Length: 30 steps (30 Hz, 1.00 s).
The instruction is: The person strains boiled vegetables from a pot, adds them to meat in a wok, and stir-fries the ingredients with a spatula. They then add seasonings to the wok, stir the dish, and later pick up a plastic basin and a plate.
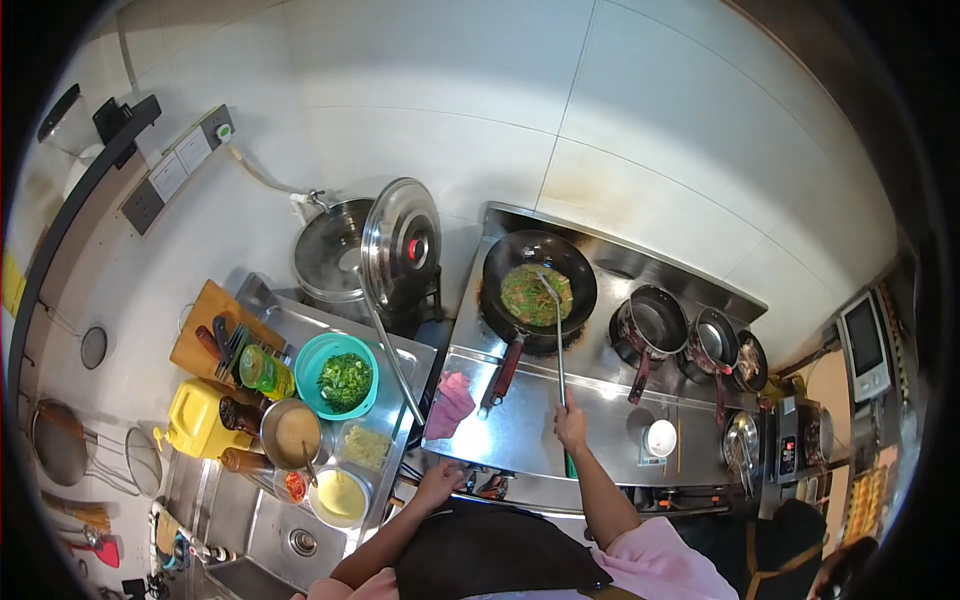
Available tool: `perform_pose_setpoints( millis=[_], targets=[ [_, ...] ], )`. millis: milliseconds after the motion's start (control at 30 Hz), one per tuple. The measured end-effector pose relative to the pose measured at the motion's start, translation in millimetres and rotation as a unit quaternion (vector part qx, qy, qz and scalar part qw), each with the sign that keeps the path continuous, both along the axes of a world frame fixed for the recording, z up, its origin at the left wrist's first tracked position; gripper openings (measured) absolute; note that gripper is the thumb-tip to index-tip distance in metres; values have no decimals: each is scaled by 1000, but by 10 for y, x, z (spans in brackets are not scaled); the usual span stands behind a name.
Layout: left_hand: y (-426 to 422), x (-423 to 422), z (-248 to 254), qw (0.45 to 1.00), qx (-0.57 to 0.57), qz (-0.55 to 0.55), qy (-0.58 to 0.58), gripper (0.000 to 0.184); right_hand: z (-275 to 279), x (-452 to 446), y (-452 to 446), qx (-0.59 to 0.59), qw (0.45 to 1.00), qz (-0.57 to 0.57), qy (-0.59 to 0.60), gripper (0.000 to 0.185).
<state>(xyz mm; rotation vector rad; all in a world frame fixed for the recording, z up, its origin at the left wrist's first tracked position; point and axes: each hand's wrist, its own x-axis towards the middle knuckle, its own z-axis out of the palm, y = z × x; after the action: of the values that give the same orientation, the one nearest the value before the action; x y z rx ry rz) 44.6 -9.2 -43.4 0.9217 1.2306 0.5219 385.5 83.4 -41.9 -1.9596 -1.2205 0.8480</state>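
Note:
My right hand (571,424) is closed round the handle of a long-handled metal wok utensil (561,350). Its far end rests in a dark wok (575,262), on a green, saucy food (530,298) with reddish bits; the food partly hides the tool's head. The wok's red-brown handle (508,368) points towards me. At the stove's front edge, my left hand (439,484) is open, fingers slightly bent, with nothing visible in it. A crumpled pink cloth (450,405) lies on the steel top just beyond that hand.
Left: a steaming pot (325,245), tilted lid (400,235), long ladle (392,350), turquoise bowl (318,372) of chopped greens, bowl of yellow liquid (340,497), yellow jug (197,418) and sink (270,540). Right: saucepans (655,322) and a small white bowl (660,438) on a scale.

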Motion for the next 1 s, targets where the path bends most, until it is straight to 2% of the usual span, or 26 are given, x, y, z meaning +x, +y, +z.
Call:
perform_pose_setpoints(
  millis=[67,167,267,367,467,533,567,633,667,700,733,767,800,833,867,900,1000],
  targets=[
    [28,-20,77,1000,6,-14,5,41,20,-15,-28,-14,1000,-9,23,53],
    [36,-35,-380,1000,18,-13,-8,41,100,-37,-46,-32,997,-25,60,53],
    [55,-42,84,998,58,-28,14,42,45,-93,-47,-35,992,-39,111,54],
    [56,-76,-113,992,95,-59,50,42,-31,-124,-86,-27,991,-48,119,54],
    [37,-91,34,989,107,-66,73,41,49,-155,-135,-29,991,-58,118,52],
    [4,-114,-7,996,67,-47,19,41,58,-181,-146,-29,988,-66,134,53],
    [-9,-125,-28,998,47,-38,-8,42,66,-186,-144,-22,990,-62,122,52],
    [-11,-134,-116,994,93,-46,36,41,-8,-105,-80,-6,994,-51,98,51],
    [-22,-184,-156,991,115,-43,61,41,-65,-22,-35,32,999,-26,-24,49],
    [-23,-230,-50,994,108,11,21,40,-219,89,44,72,988,9,-140,47],
    [2,-280,163,992,103,75,-15,38,-83,43,78,66,986,-2,-153,48],
    [46,-375,377,981,152,123,-11,35,59,-2,121,59,984,-7,-166,49],
    [99,-486,645,967,168,187,-30,33,-8,107,193,53,987,-3,-152,49],
    [139,-639,638,941,198,273,-35,29,-99,124,224,48,989,-2,-139,49],
    [187,-795,944,908,214,358,-36,25,66,2,196,88,995,-11,-36,49],
    [228,-986,989,862,256,437,-7,22,67,38,228,44,999,-21,22,44],
    [376,-1822,806,727,364,580,36,14,477,-73,227,-27,997,-17,68,36]
  ],
)
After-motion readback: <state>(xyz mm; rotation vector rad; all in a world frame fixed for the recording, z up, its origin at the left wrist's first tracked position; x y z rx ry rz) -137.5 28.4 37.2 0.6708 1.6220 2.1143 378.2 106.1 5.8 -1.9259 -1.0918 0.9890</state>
